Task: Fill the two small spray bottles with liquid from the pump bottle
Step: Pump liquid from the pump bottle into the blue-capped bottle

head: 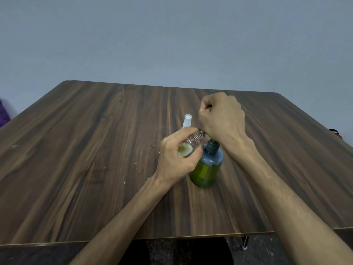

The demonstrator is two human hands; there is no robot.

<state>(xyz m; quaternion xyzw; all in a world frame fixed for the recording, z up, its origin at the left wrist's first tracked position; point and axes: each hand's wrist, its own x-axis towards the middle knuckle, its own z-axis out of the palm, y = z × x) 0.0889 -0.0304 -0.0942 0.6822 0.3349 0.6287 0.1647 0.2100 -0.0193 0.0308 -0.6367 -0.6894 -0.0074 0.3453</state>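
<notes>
Fingers of the left hand [174, 159] curl round a small clear spray bottle [188, 145], holding it tilted above the wooden table [86, 150] with its threaded open neck pointing up and to the right; a little yellow-green liquid lies in its lower end. Just right of it stands the pump bottle [207, 167], upright on the table, blue-tinted and filled more than halfway with yellow-green liquid, its dark collar at the top. The right hand [222, 119] is closed in a fist over the pump head, which is mostly hidden; the dark nozzle tip shows at the small bottle's neck. Behind the left hand a second small spray bottle [186, 122] stands with its white sprayer cap on. Pale specks dot the tabletop, and a grey wall [172, 44] rises behind.
</notes>
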